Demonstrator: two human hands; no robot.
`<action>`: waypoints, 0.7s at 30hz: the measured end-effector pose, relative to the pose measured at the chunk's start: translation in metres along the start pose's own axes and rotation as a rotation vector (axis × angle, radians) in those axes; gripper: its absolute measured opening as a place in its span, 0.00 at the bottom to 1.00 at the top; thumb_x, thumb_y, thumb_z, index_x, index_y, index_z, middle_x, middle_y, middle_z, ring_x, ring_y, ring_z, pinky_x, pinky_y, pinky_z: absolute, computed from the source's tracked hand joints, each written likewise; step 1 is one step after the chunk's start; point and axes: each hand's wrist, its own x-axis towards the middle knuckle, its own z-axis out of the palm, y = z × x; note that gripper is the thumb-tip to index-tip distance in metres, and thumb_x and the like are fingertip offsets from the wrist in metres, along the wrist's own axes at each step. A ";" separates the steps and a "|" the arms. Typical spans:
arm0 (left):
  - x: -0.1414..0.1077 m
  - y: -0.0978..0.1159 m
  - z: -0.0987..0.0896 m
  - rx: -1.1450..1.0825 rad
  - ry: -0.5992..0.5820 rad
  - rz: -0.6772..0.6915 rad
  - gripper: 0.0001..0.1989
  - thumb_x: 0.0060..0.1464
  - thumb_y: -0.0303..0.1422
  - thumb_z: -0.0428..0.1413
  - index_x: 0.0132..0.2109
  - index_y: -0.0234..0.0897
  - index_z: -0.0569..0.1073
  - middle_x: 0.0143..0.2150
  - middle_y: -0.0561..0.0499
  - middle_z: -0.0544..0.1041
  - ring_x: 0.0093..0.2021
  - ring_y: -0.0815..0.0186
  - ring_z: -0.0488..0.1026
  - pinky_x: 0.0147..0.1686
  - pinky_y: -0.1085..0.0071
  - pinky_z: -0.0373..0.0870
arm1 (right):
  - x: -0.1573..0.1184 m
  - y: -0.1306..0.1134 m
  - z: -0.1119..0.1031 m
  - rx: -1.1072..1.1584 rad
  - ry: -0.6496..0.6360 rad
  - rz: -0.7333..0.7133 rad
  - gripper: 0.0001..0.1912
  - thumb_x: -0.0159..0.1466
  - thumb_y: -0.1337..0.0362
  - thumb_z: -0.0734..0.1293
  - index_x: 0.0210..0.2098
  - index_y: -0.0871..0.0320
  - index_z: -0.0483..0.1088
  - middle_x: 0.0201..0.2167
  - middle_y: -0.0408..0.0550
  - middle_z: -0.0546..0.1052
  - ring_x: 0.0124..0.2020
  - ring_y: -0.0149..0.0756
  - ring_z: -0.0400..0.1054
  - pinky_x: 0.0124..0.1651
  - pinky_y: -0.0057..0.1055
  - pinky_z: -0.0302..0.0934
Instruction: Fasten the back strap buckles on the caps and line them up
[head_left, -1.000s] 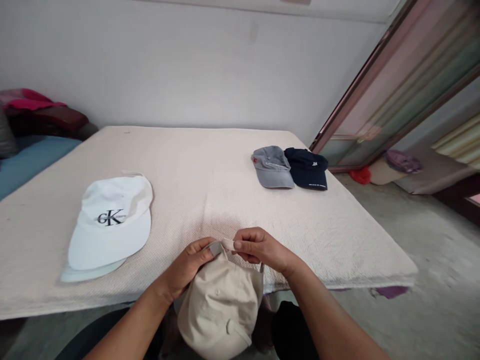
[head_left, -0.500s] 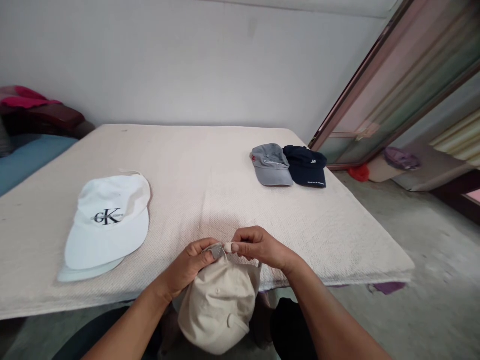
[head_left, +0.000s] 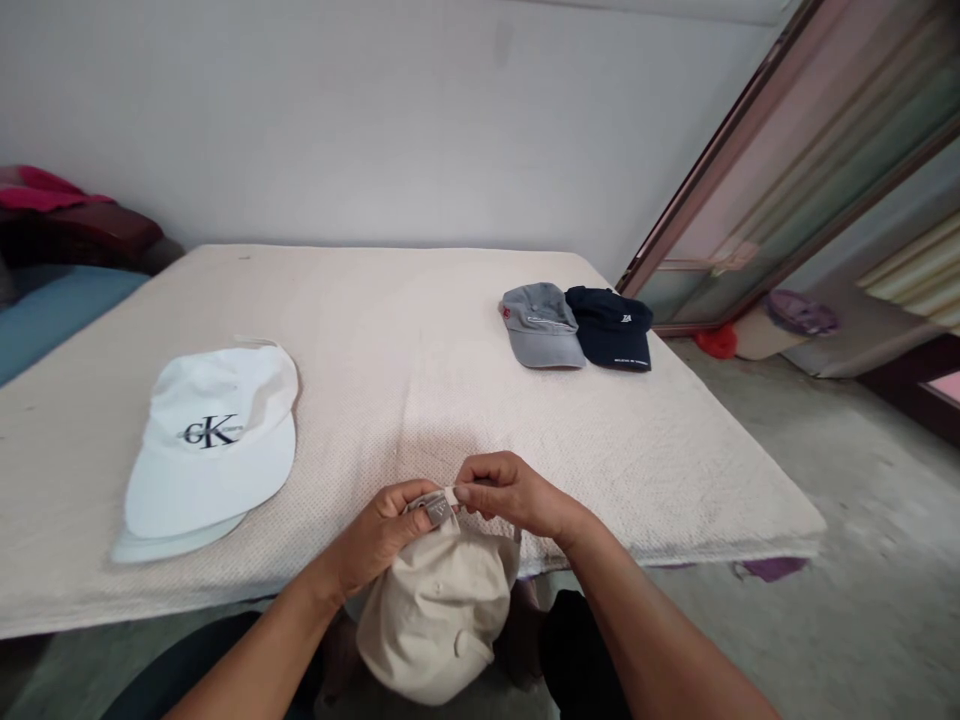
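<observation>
A beige baseball cap (head_left: 435, 610) hangs crown-down in front of the bed's near edge, its back strap at the top. My left hand (head_left: 382, 535) pinches the strap beside a metal buckle (head_left: 439, 510), thumb against the metal. Closed on the strap's other end (head_left: 451, 495) is my right hand (head_left: 514, 492), touching close to the buckle. Part of the cap's rim is hidden behind my fingers. To the left, a white cap (head_left: 217, 440) with black letters lies on another pale brim.
The bed (head_left: 360, 310) has a cream cover. Toward its back right lie a grey cap (head_left: 541, 325) and a navy cap (head_left: 611, 328), side by side. A wall stands behind, a sliding glass door (head_left: 757, 190) at the right. Dark red furniture (head_left: 97, 232) stands at the left.
My right hand has shifted slightly left, nearer the buckle, and less of the strap end shows. More of the buckle's face is visible. The other caps stay in place.
</observation>
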 end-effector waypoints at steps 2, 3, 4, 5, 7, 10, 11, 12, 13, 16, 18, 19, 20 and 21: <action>0.000 0.000 0.000 0.011 0.016 0.001 0.12 0.52 0.38 0.60 0.39 0.35 0.76 0.29 0.54 0.68 0.28 0.72 0.60 0.30 0.76 0.56 | 0.000 0.000 0.000 0.014 -0.002 0.002 0.13 0.61 0.56 0.67 0.29 0.61 0.71 0.20 0.39 0.66 0.21 0.24 0.57 0.24 0.23 0.49; 0.000 0.000 0.000 0.013 0.028 0.002 0.11 0.52 0.38 0.60 0.39 0.35 0.76 0.29 0.54 0.68 0.28 0.72 0.60 0.30 0.76 0.56 | -0.001 0.000 0.000 0.019 -0.001 0.005 0.13 0.61 0.56 0.67 0.29 0.61 0.71 0.19 0.39 0.65 0.21 0.24 0.56 0.24 0.23 0.49; 0.000 0.000 0.000 0.013 0.038 0.003 0.11 0.52 0.38 0.60 0.39 0.35 0.76 0.29 0.54 0.68 0.28 0.72 0.60 0.30 0.76 0.57 | -0.001 0.000 0.000 0.024 0.001 0.009 0.14 0.61 0.55 0.67 0.29 0.61 0.70 0.19 0.38 0.65 0.21 0.24 0.56 0.23 0.23 0.48; 0.000 0.000 0.000 0.012 0.047 0.006 0.11 0.52 0.38 0.60 0.39 0.35 0.76 0.29 0.54 0.68 0.28 0.72 0.60 0.30 0.76 0.57 | -0.001 0.000 0.000 0.028 0.001 0.013 0.14 0.60 0.55 0.68 0.29 0.61 0.70 0.19 0.38 0.64 0.21 0.24 0.55 0.23 0.23 0.47; 0.000 0.001 0.001 0.008 0.054 0.003 0.11 0.51 0.38 0.60 0.38 0.35 0.76 0.28 0.54 0.68 0.27 0.72 0.60 0.29 0.76 0.57 | -0.001 -0.001 0.000 0.031 -0.006 0.015 0.14 0.59 0.54 0.69 0.29 0.61 0.70 0.19 0.37 0.63 0.21 0.23 0.54 0.23 0.23 0.46; 0.001 0.001 0.002 -0.001 0.057 -0.007 0.11 0.51 0.38 0.60 0.37 0.35 0.76 0.28 0.55 0.68 0.27 0.72 0.60 0.29 0.75 0.57 | -0.001 -0.002 0.000 0.028 -0.020 0.007 0.14 0.58 0.55 0.69 0.28 0.61 0.70 0.19 0.37 0.62 0.21 0.23 0.52 0.24 0.24 0.45; 0.001 0.001 0.002 -0.003 0.058 -0.009 0.11 0.51 0.39 0.60 0.37 0.36 0.76 0.28 0.54 0.68 0.27 0.72 0.61 0.29 0.75 0.57 | 0.000 -0.002 0.001 0.024 -0.022 0.005 0.13 0.58 0.56 0.69 0.27 0.61 0.70 0.19 0.37 0.61 0.21 0.23 0.51 0.23 0.24 0.45; 0.001 0.000 0.002 -0.004 0.056 -0.009 0.11 0.51 0.39 0.60 0.37 0.36 0.76 0.28 0.54 0.69 0.27 0.72 0.61 0.29 0.75 0.57 | 0.000 -0.001 0.001 0.016 -0.020 0.005 0.13 0.58 0.56 0.69 0.27 0.61 0.69 0.19 0.37 0.61 0.21 0.23 0.50 0.23 0.24 0.44; 0.001 0.001 0.002 -0.002 0.053 -0.006 0.11 0.51 0.39 0.60 0.37 0.36 0.76 0.28 0.54 0.69 0.27 0.71 0.61 0.29 0.75 0.57 | 0.001 -0.001 0.001 0.003 -0.011 0.006 0.13 0.59 0.57 0.69 0.26 0.61 0.69 0.19 0.37 0.60 0.21 0.23 0.50 0.23 0.24 0.44; 0.002 0.002 0.003 0.027 0.028 0.006 0.11 0.50 0.39 0.61 0.36 0.35 0.76 0.28 0.55 0.68 0.27 0.72 0.59 0.29 0.75 0.56 | 0.001 -0.001 0.001 -0.053 0.024 0.014 0.12 0.59 0.59 0.68 0.24 0.61 0.68 0.19 0.37 0.60 0.22 0.24 0.50 0.23 0.24 0.44; 0.003 0.002 0.003 0.045 0.020 0.012 0.11 0.51 0.39 0.61 0.35 0.35 0.76 0.27 0.55 0.67 0.27 0.72 0.58 0.28 0.76 0.55 | 0.001 -0.002 0.001 -0.059 0.020 0.014 0.12 0.58 0.59 0.68 0.24 0.61 0.67 0.19 0.37 0.60 0.22 0.24 0.50 0.24 0.24 0.44; 0.003 0.003 0.003 0.046 0.019 0.011 0.11 0.51 0.39 0.61 0.35 0.34 0.76 0.27 0.55 0.66 0.27 0.72 0.58 0.28 0.76 0.55 | 0.001 -0.003 0.001 -0.048 0.003 0.014 0.13 0.58 0.59 0.68 0.24 0.61 0.67 0.19 0.37 0.60 0.22 0.24 0.50 0.24 0.24 0.45; 0.003 0.003 0.004 0.043 0.018 0.005 0.11 0.51 0.38 0.60 0.35 0.34 0.75 0.27 0.55 0.66 0.27 0.72 0.57 0.28 0.76 0.55 | 0.001 -0.004 0.001 -0.035 -0.017 0.015 0.13 0.58 0.58 0.68 0.25 0.61 0.67 0.19 0.37 0.60 0.22 0.24 0.50 0.24 0.24 0.45; 0.003 0.002 0.004 0.040 0.015 -0.001 0.11 0.51 0.38 0.60 0.35 0.34 0.75 0.27 0.56 0.65 0.27 0.72 0.57 0.28 0.76 0.55 | 0.001 -0.004 0.001 -0.023 -0.036 0.017 0.13 0.58 0.57 0.68 0.25 0.61 0.68 0.19 0.37 0.60 0.22 0.24 0.51 0.24 0.24 0.45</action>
